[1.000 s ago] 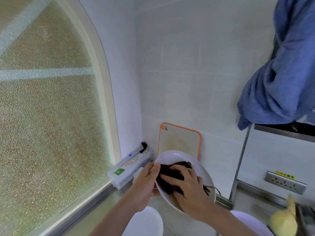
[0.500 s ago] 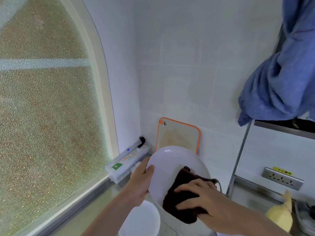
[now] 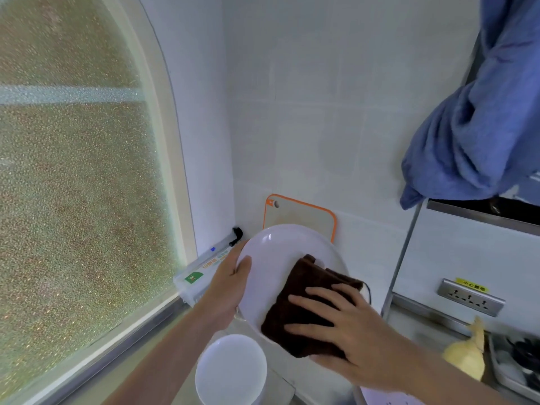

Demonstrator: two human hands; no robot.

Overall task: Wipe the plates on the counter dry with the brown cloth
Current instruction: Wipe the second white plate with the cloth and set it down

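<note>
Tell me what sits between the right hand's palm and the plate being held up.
In the head view, the folded brown cloth lies between them: the right hand presses it flat against the face of the white plate, which the left hand grips by its rim.

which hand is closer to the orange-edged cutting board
Left. The left hand grips the plate rim just below-left of the cutting board; the right hand presses the brown cloth lower down.
</note>
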